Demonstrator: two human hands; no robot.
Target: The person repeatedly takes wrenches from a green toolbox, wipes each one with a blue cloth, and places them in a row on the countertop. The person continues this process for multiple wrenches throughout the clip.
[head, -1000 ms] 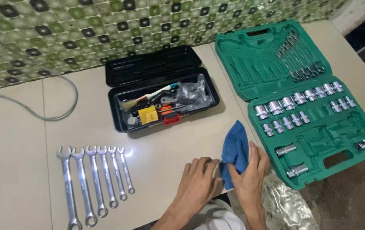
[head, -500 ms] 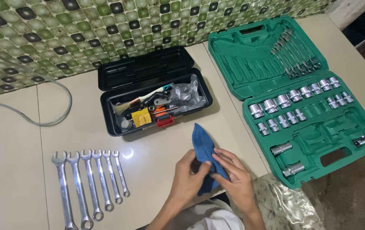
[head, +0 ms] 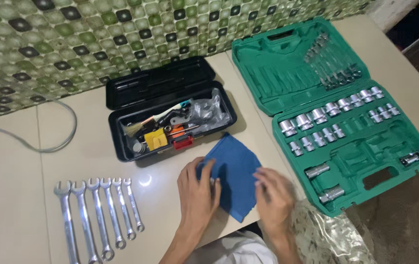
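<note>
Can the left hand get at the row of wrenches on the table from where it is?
Probably yes. The left hand rests on the blue cloth, and only bare table lies between it and the row of wrenches; nothing stands in the way.

Bare countertop (head: pixel 13 186) lay open to the left, between the grey cable (head: pixel 48 142) and the row of six combination wrenches (head: pixel 97 215), and again between that row and the left hand (head: pixel 197 188). Ahead of the blue cloth (head: pixel 234 173), the open black toolbox (head: pixel 170 115) blocked the way to the tiled wall (head: pixel 97 39), leaving only a narrow strip. To the right, the open green socket-set case (head: pixel 346 122) stood just beside the right hand (head: pixel 274 198), barring passage there.
</note>
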